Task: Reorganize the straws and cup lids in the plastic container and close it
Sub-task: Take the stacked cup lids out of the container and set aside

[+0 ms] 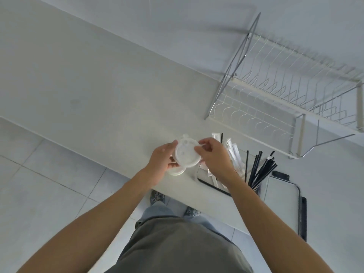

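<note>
A stack of clear plastic cup lids [186,153] is held above the white counter's front edge. My left hand [161,163] grips the stack from the left and underneath. On the stack's right rim, my right hand [213,154] pinches it with the fingertips. Just right of the hands stands the clear plastic container [204,181] with a dark rim. Paper-wrapped white straws [233,152] and several black straws [262,168] stick up out of it. The container's clear lid [283,201] with a dark frame lies flat to its right.
A white wire dish rack [291,91] stands on the counter [98,85] behind the container, at the right. The counter's front edge runs diagonally under my hands. Tiled floor [49,174] lies at the left, and my feet show below.
</note>
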